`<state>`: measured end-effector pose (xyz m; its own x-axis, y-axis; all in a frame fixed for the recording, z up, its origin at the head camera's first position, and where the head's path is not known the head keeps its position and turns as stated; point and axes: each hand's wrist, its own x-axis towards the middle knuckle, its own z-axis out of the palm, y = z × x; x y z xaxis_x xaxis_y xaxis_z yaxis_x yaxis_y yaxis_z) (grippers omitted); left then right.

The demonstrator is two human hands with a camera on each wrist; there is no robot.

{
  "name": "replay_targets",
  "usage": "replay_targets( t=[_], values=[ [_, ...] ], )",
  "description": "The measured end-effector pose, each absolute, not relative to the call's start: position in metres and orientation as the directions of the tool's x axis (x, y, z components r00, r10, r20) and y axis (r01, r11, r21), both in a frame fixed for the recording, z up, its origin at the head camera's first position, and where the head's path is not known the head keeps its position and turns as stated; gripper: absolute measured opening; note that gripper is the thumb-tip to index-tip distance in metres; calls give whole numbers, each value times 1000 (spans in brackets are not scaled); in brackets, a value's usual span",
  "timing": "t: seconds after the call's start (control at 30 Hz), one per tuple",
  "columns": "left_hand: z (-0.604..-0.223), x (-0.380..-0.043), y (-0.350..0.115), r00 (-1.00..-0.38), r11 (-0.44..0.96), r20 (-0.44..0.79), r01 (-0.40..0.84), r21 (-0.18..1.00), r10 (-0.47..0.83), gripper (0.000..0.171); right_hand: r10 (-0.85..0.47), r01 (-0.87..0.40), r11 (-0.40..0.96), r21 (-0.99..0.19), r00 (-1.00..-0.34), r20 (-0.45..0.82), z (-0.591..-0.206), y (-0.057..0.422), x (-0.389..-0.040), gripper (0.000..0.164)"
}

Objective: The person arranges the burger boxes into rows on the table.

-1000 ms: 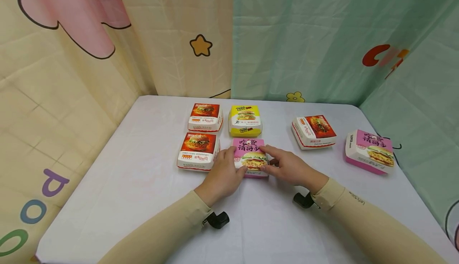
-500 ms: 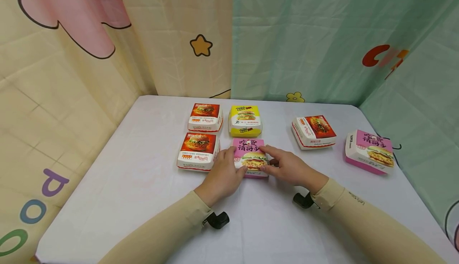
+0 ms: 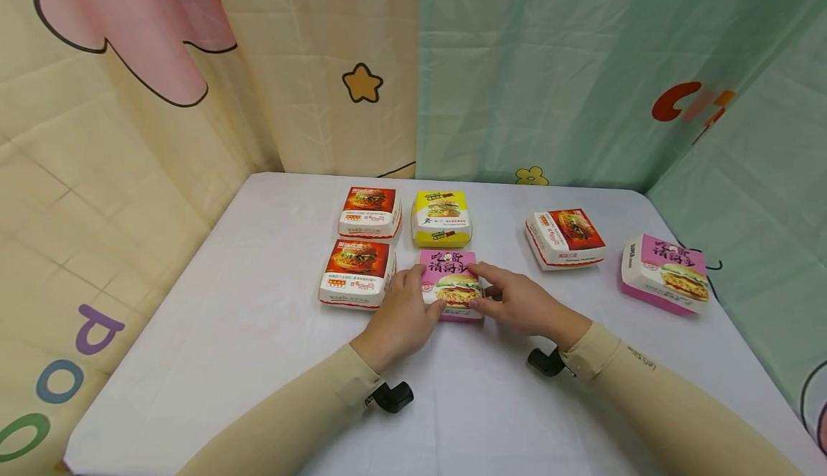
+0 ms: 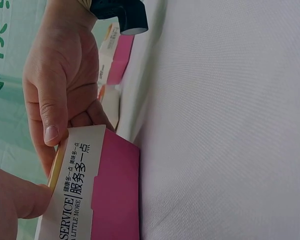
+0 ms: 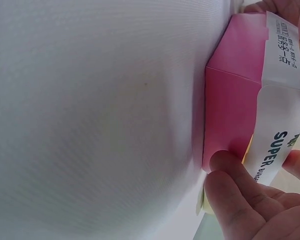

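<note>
A pink-and-white burger box (image 3: 450,269) sits on the white table between my two hands. My left hand (image 3: 402,316) grips its left side, with thumb and index fingertip at the top edge. On the opposite side, my right hand (image 3: 526,304) holds the box with thumb and index finger at the top edge. In the right wrist view the right hand's lower fingers (image 5: 235,187) curl against the box's pink side wall (image 5: 232,95). The left wrist view shows the box's printed front (image 4: 75,185) and the left thumb (image 4: 34,201) on its upper edge.
Directly behind the held box is a yellow burger box (image 3: 442,219). Two red-and-white boxes stand to the left, one in front (image 3: 357,273) and one behind (image 3: 370,212). Farther right are another red-and-white box (image 3: 566,238) and another pink box (image 3: 667,273). Curtains surround the table (image 3: 258,361).
</note>
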<state>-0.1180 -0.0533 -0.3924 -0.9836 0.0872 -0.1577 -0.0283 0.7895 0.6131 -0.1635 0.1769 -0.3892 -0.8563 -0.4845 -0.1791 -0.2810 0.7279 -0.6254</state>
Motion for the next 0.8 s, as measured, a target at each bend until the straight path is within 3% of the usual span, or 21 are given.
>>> replay_targets(
  t=[0.8],
  values=[
    [-384,-117,-53,-978,810,-186,-34,585,93,79,-494,-292,710,-641,-855,-158,-390,180,-160,72]
  ],
)
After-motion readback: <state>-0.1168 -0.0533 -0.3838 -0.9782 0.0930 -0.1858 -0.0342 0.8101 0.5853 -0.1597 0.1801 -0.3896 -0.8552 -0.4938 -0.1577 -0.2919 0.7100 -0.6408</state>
